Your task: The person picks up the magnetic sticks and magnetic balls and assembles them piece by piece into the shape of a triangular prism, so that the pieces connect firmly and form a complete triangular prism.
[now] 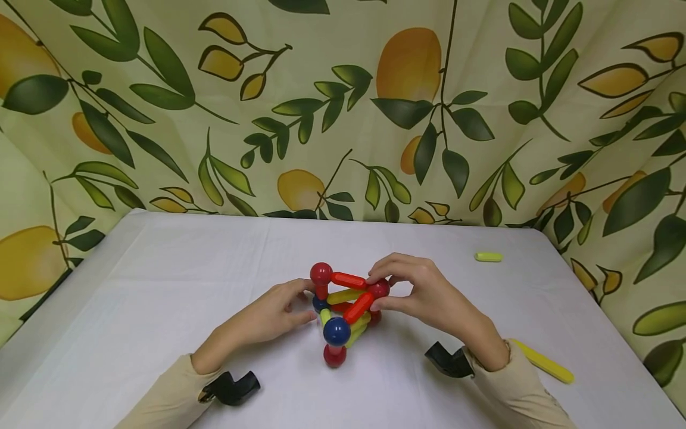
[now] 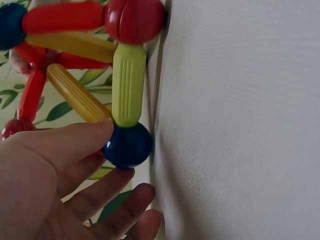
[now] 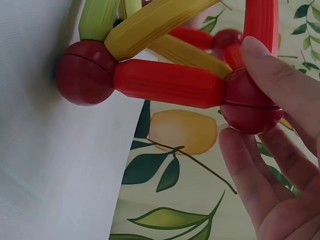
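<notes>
A frame built of magnetic rods and balls stands on the table between both hands. My left hand is at its left side, and in the left wrist view the thumb and a finger pinch a low blue ball. A light green rod and a yellow rod meet that ball. With thumb and fingers, my right hand grips an upper red ball at the right corner. Red rods join this ball to another red ball and to a front blue ball.
A loose light green rod lies at the back right of the white-covered table. A long yellow rod lies beside the right sleeve. Behind the table hangs a curtain with a fruit and leaf print.
</notes>
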`<state>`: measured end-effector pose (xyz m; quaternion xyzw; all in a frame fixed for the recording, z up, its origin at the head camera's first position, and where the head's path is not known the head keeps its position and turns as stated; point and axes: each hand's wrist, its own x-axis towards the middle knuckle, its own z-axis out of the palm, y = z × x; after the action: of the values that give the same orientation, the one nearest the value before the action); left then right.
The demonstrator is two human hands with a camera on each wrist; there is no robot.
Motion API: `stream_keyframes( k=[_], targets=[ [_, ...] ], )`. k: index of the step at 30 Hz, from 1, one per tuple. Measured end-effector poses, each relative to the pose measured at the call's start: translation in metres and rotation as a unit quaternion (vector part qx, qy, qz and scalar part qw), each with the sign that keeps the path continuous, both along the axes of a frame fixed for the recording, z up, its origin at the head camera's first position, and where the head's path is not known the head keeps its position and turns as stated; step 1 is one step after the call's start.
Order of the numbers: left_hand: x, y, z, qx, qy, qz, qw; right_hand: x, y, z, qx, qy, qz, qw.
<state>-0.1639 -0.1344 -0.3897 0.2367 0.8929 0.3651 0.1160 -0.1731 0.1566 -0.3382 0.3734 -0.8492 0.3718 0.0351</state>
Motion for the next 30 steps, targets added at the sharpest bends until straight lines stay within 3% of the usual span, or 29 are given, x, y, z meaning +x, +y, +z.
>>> stream_keyframes(
  k=[10, 16, 20, 26, 30],
  targets=[
    [0.0, -0.001, 0.002, 0.013, -0.02, -0.048, 0.9986, -0.004, 0.001, -0.004, -0.001, 0.038, -0.004, 0.999],
    [0.001, 0.0, 0.002, 0.004, -0.02, -0.061, 0.9979, -0.004, -0.001, -0.01, 0.0, 0.05, -0.06, 0.997],
    [0.001, 0.0, 0.002, 0.005, -0.019, -0.06, 0.998, -0.004, -0.004, -0.012, 0.006, 0.038, -0.088, 0.995],
    [0.004, 0.002, 0.002, 0.011, -0.014, -0.056, 0.9983, -0.005, -0.004, -0.012, 0.023, 0.007, -0.085, 0.996],
    [0.005, 0.002, 0.002, 0.006, -0.012, -0.051, 0.9986, -0.004, 0.0, -0.007, 0.054, -0.054, -0.069, 0.995]
  ],
)
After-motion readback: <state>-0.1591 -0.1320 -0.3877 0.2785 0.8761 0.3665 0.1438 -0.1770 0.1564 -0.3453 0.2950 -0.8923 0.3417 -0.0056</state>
